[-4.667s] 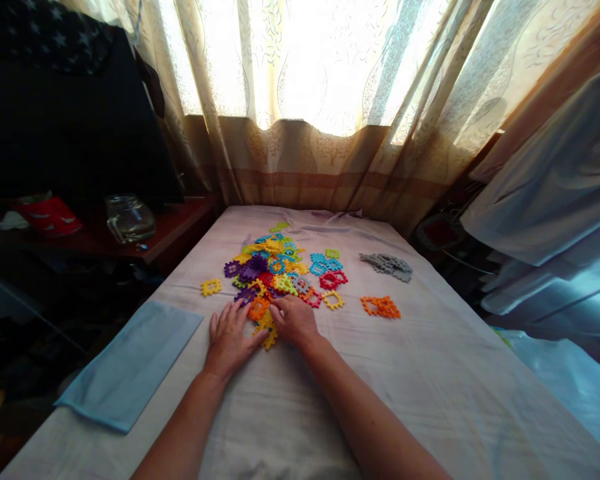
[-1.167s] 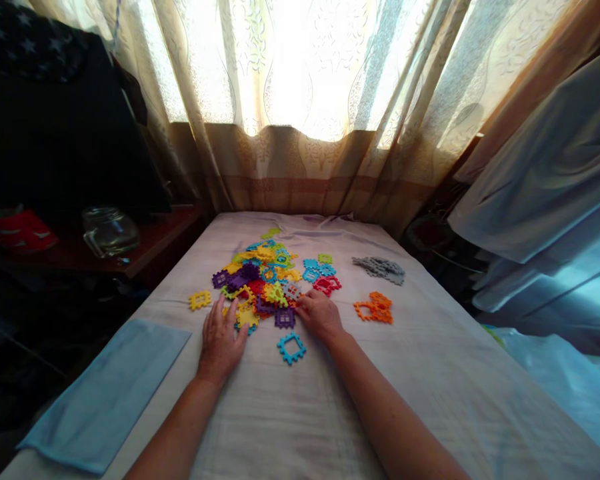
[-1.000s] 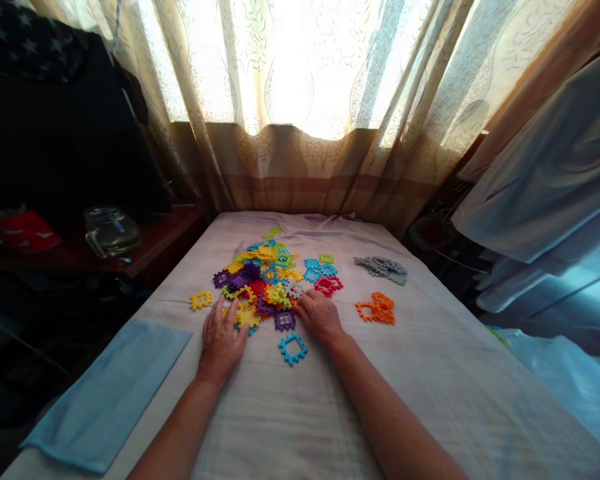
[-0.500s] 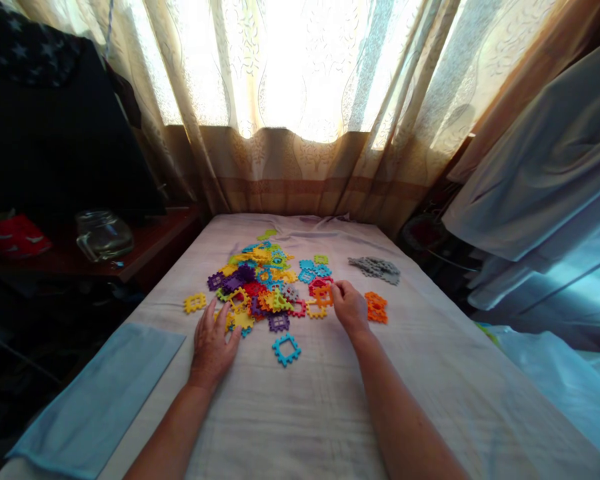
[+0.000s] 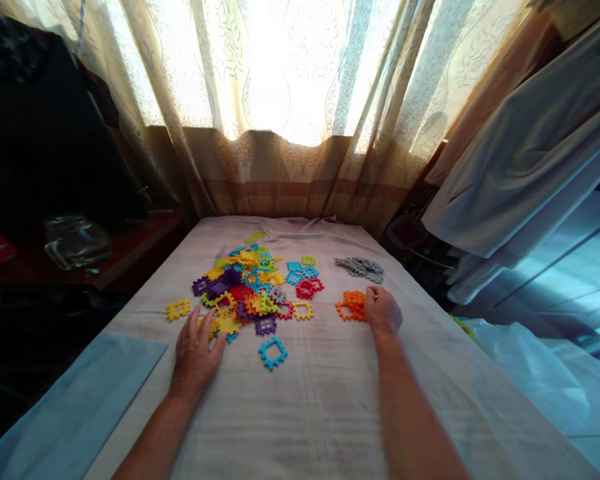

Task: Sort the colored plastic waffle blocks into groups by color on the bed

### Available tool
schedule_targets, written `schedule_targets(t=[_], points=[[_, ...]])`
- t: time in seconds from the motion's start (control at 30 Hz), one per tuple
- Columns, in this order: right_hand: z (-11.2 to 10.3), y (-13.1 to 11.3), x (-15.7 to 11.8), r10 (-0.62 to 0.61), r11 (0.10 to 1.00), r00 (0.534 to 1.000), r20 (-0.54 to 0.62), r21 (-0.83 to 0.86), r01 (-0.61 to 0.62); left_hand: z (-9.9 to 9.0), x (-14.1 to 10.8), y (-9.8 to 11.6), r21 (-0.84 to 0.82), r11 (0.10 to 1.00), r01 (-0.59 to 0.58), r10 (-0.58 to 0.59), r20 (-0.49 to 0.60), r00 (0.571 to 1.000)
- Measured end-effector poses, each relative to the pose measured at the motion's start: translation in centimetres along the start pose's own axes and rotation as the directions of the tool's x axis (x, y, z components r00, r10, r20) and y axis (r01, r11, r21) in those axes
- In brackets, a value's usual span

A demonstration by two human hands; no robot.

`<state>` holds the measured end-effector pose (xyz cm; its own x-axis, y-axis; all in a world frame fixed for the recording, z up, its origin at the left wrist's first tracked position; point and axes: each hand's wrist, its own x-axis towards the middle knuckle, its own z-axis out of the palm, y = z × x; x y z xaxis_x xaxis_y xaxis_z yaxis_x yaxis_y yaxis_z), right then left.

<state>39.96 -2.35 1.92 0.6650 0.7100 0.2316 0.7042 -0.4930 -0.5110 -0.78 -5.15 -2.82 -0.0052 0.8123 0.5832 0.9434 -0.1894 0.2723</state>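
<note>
My right hand [image 5: 383, 311] is closed at the right edge of a small group of orange interlocking toy pieces [image 5: 351, 307]. It pinches an orange square frame piece there; the fingertips are partly hidden. My left hand [image 5: 197, 347] lies on the sheet with fingers spread, at the near left edge of a mixed heap of interlocking pieces. Yellow pieces [image 5: 229, 325] lie by its fingertips, and a separate yellow square piece [image 5: 179, 309] is to its left. Between the hands are a blue square frame [image 5: 273, 353], a purple piece [image 5: 265, 325] and a yellow frame [image 5: 303, 311].
Grey pieces [image 5: 361, 268] form a pile at the far right. Red pieces [image 5: 308, 288] and blue pieces [image 5: 301, 271] are grouped right of the heap. A light blue cloth [image 5: 80, 393] covers the near left. A glass jug [image 5: 77, 241] stands on the side table.
My right hand has moved right with the orange frame, from beside the red pieces to the orange group. My left hand stays by the heap. The view has shifted slightly right.
</note>
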Motion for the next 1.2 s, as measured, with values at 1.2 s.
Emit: schedule_targets(t=[1.2], points=[[4.2, -13.4, -13.2, -0.834, 0.546, 0.507, 0.218, 0.19, 0.816, 0.1, -0.4, 0.6, -0.006, 0.999, -0.034, 0.034, 0.122, 0.992]])
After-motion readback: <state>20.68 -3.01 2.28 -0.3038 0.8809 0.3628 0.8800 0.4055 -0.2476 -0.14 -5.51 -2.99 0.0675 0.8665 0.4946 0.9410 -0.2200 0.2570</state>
